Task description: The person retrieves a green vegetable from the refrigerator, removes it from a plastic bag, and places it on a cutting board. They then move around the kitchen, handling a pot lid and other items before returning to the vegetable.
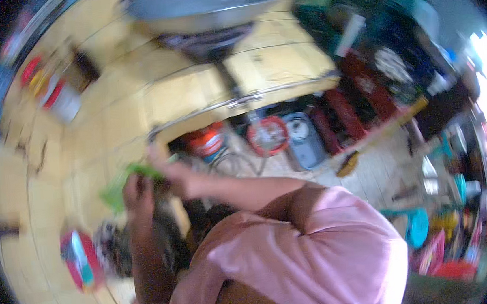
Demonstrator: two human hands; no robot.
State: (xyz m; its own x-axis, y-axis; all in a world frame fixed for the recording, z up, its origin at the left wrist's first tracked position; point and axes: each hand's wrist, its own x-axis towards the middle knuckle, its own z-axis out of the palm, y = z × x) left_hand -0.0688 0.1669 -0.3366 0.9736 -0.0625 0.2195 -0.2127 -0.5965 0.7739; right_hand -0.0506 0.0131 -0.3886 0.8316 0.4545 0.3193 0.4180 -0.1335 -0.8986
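Both hands are close together over the edge of the yellow tiled counter, blurred by motion. A bright green, thin, limp thing (114,192) spreads from them to the left; leaf or plastic, I cannot make out which. My left hand (138,197) is closed on it, fingers curled. Beside it, my right hand (177,178) reaches across from the right and grips the green thing's other end, with a finger or thumb pointing up. A red oval dish (81,260) with something pale and greenish in it lies on the counter nearer me, next to a dark, mottled heap (113,247).
A large metal wok (207,4) sits on a burner at the counter's far side. White and red containers (62,101) stand far left. Below the counter are a red-rimmed basin (268,136), a grey tub (302,141) and red crates (347,114). Clutter fills the right side.
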